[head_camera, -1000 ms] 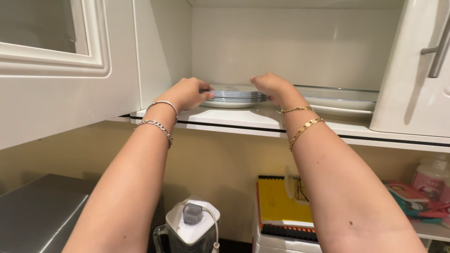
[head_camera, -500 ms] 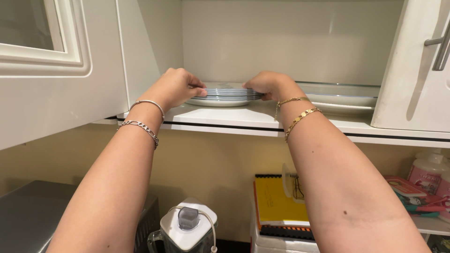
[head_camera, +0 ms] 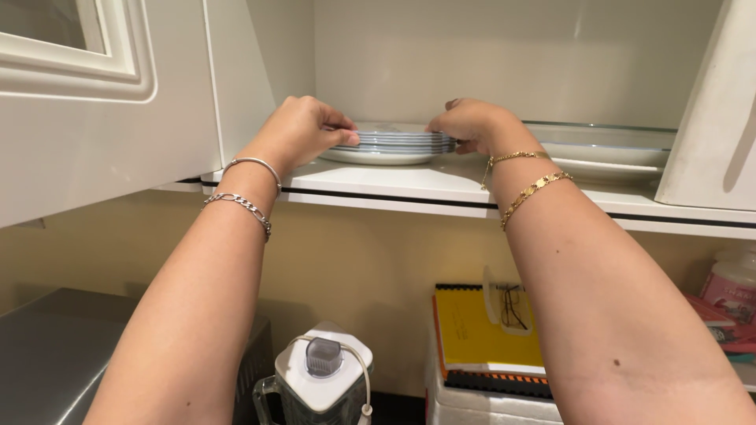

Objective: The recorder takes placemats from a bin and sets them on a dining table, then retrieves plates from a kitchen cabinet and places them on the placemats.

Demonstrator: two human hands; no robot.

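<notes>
A stack of white plates with blue rims [head_camera: 394, 145] rests on the white cabinet shelf [head_camera: 378, 182] above the counter. My left hand [head_camera: 303, 130] grips the stack's left edge, thumb on top. My right hand [head_camera: 472, 124] holds the stack's right edge. Silver bracelets circle my left wrist and gold chains my right. Both arms reach up from below.
More plates [head_camera: 602, 161] lie to the right on the same shelf. Open white cabinet doors stand at left [head_camera: 102, 102] and right [head_camera: 713, 118]. Below are a blender with white lid [head_camera: 319, 378], a yellow notebook [head_camera: 480, 330], glasses in a clear case [head_camera: 508, 307] and a steel appliance [head_camera: 55, 354].
Both hands stay on the plate stack. The view has shifted slightly, so hands and stack sit a little higher and more to the right than before.
</notes>
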